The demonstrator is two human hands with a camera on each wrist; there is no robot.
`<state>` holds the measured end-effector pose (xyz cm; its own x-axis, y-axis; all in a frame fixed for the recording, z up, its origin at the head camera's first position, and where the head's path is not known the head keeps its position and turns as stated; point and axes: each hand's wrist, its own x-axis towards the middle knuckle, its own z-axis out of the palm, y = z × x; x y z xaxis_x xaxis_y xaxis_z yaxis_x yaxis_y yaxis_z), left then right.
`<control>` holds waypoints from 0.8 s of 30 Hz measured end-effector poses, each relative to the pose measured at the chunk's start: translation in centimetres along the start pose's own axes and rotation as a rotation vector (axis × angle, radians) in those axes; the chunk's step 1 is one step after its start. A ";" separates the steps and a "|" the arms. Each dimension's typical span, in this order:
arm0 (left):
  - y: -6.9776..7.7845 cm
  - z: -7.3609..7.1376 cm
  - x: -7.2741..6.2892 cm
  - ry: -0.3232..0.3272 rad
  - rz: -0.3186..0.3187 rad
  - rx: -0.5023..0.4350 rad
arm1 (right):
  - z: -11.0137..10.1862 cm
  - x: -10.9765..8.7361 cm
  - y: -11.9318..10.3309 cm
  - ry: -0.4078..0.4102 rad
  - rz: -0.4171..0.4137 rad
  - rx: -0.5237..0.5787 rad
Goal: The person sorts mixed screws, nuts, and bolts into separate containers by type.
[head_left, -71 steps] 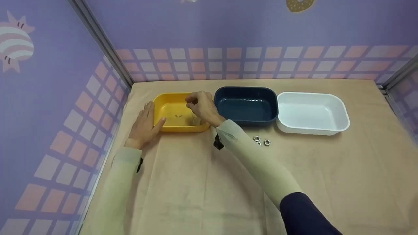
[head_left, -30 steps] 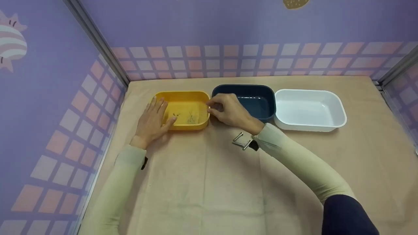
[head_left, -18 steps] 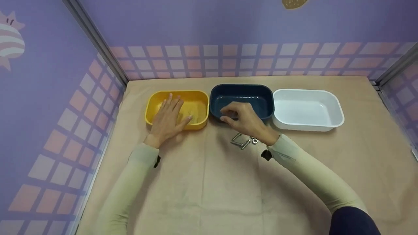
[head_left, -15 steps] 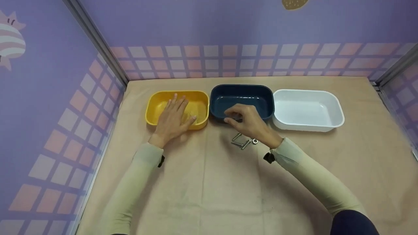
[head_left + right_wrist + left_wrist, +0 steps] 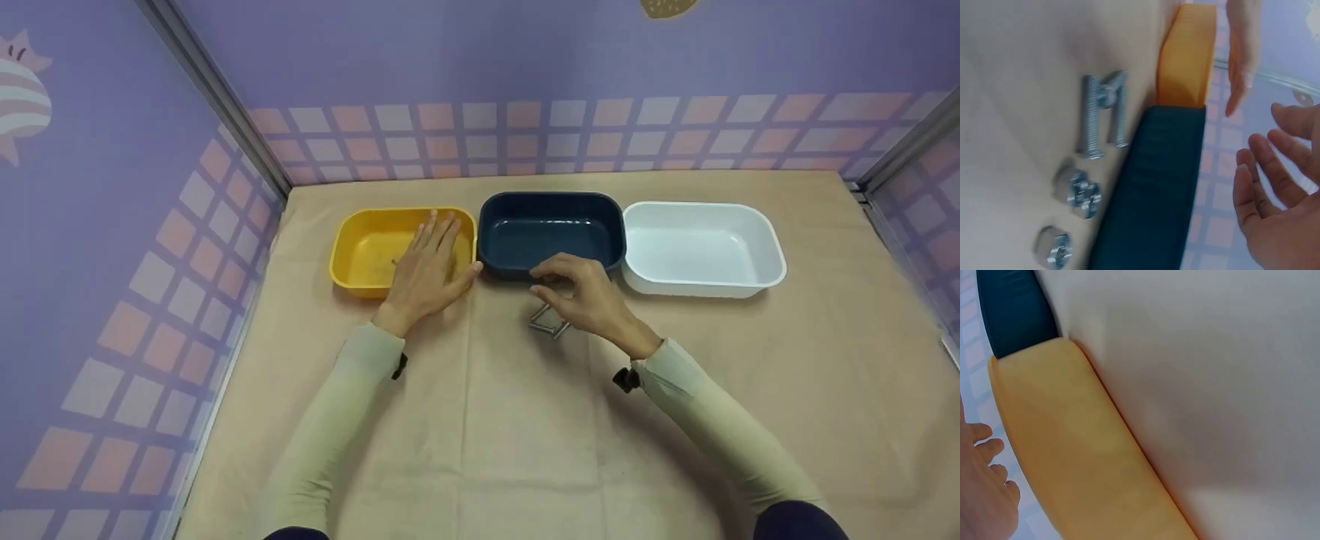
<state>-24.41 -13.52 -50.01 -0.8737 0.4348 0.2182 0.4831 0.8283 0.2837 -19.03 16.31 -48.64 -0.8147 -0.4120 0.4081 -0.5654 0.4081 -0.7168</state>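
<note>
My left hand (image 5: 426, 277) is spread flat above the yellow box (image 5: 367, 255), fingers straight and reaching over its front rim. It hides most of the small thin items seen in the box earlier. My right hand (image 5: 589, 296) hovers by the front rim of the dark blue box (image 5: 555, 232), its fingers bent loosely and thumb apart. In the right wrist view nothing shows between its fingers. Below it several metal bolts (image 5: 1092, 118) lie on the cloth. Beside them are metal nuts (image 5: 1054, 247), which the right hand hides in the head view.
To the right of the dark blue box stands a white box (image 5: 705, 255); the three boxes form a row. A beige cloth (image 5: 525, 420) covers the table. Patterned purple panels (image 5: 450, 60) rise behind and at the sides.
My right hand has left the yellow box, moving right and towards me to above the bolts. My left hand has slid right, from the yellow box's left side to over its right half.
</note>
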 end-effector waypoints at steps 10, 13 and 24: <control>2.0 1.5 1.8 -0.045 -0.006 -0.023 | 0.4 -2.6 1.8 -0.026 0.060 -0.072; 2.3 1.8 2.3 -0.050 -0.018 -0.014 | 0.5 -3.0 2.2 -0.038 0.071 -0.085; 2.9 2.6 3.5 -0.098 -0.057 -0.009 | 0.9 -4.3 3.1 -0.103 0.130 -0.084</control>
<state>-26.19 -8.68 -50.82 -0.9012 0.4195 0.1093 0.4322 0.8498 0.3018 -17.14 18.57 -53.13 -0.8665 -0.4310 0.2519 -0.4686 0.5281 -0.7082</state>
